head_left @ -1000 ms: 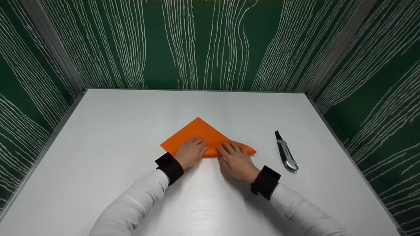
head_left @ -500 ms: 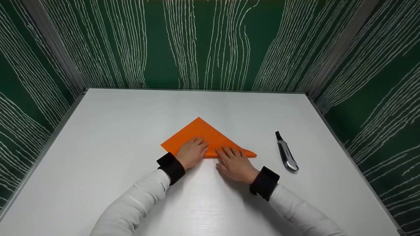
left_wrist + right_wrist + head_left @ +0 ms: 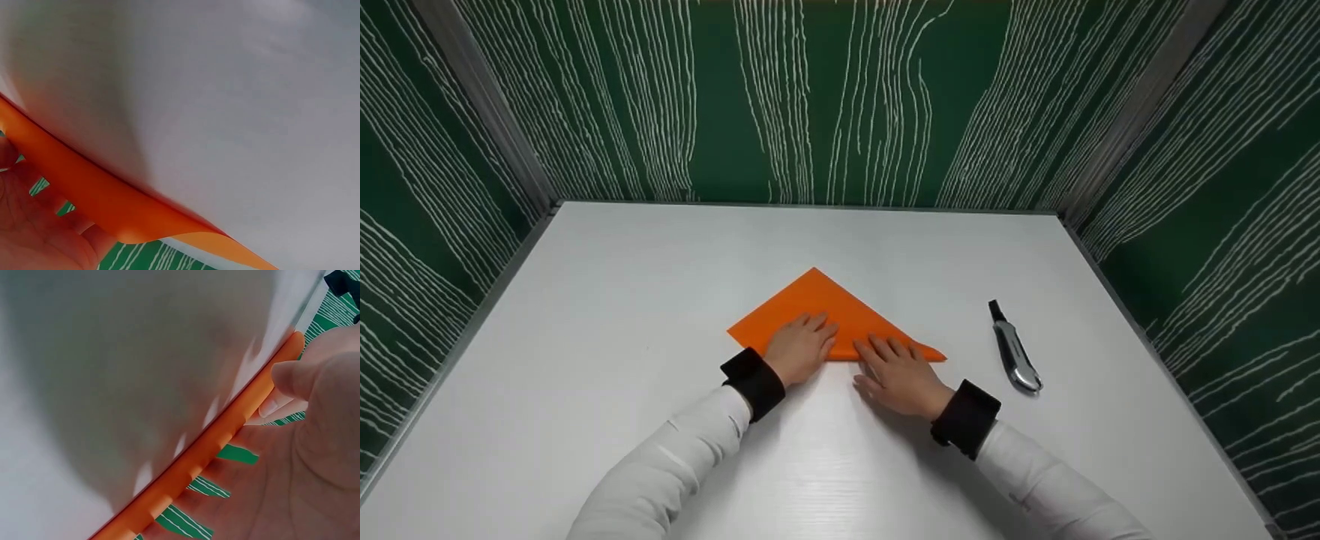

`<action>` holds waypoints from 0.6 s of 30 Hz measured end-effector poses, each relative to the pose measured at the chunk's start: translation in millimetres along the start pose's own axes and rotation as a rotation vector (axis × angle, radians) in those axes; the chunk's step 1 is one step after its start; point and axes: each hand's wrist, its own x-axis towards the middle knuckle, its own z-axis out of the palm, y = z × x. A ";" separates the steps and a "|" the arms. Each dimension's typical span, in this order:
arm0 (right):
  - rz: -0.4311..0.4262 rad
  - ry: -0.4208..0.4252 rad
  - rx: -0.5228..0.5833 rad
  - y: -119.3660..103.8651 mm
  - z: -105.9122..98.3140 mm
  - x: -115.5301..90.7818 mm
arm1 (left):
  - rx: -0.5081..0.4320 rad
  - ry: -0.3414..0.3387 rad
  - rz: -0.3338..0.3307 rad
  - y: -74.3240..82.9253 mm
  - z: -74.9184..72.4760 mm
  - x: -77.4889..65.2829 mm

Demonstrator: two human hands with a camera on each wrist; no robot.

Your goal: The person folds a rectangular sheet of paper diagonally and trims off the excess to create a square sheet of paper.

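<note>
A sheet of orange paper (image 3: 814,296), folded into a triangle, lies on the white table with its point facing away from me. Its near edge is a rounded fold, seen close up in the right wrist view as an orange roll (image 3: 225,419). My left hand (image 3: 797,351) lies on the left half of the paper, fingers extended over it. With spread fingers, my right hand (image 3: 901,377) presses on the near edge at the right. In the left wrist view the paper's edge (image 3: 112,194) bulges up off the table beside the fingers.
A utility knife (image 3: 1014,349) with a grey and black handle lies on the table to the right of the paper. The white table (image 3: 615,300) is bordered by green walls (image 3: 877,97) with white wavy lines.
The right corner of the paper, raised and bulging earlier, has flattened under my right hand. My right fingers have spread a little; the left hand has hardly moved.
</note>
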 end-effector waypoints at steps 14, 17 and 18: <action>0.011 -0.047 0.013 0.9 -1.3 0.0 | -0.014 -0.024 -0.018 0.8 0.1 0.0; 0.006 -0.045 0.012 1.0 -1.4 0.2 | -0.007 -0.016 -0.015 0.7 1.5 0.7; 0.004 -0.045 0.011 1.2 -1.2 0.2 | -0.005 -0.015 -0.016 0.6 2.0 0.8</action>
